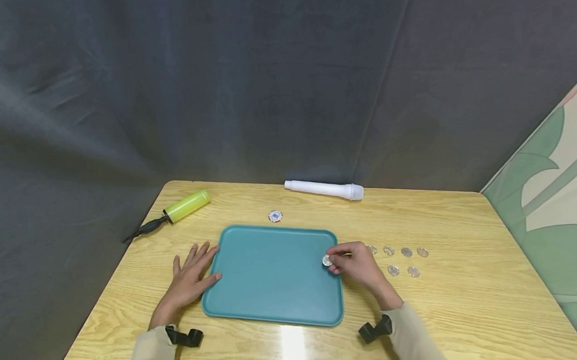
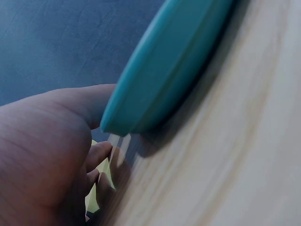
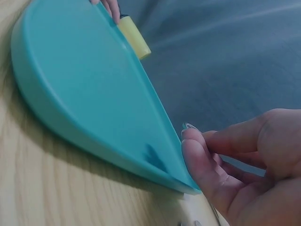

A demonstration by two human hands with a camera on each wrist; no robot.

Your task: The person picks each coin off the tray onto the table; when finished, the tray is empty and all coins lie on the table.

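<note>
A teal tray [image 1: 273, 274] lies on the wooden table, its flat inside bare. My right hand [image 1: 352, 263] pinches a silver coin [image 1: 326, 260] between thumb and fingers, over the tray's right edge. In the right wrist view only the rim of the coin [image 3: 189, 126] shows past the fingertips. My left hand [image 1: 191, 278] rests at the tray's left edge with fingers spread, thumb and index finger touching the rim. To the right of the tray several silver coins [image 1: 406, 252] lie in two loose rows; one is partly hidden by my right hand.
Behind the tray lies a white poker chip [image 1: 275, 216] with red marks. A white toy microphone [image 1: 325, 189] lies along the back edge, beside a dark curtain [image 1: 265, 95]. At the back left, a yellow-green hand pump [image 1: 187, 207] has its black end over the table edge.
</note>
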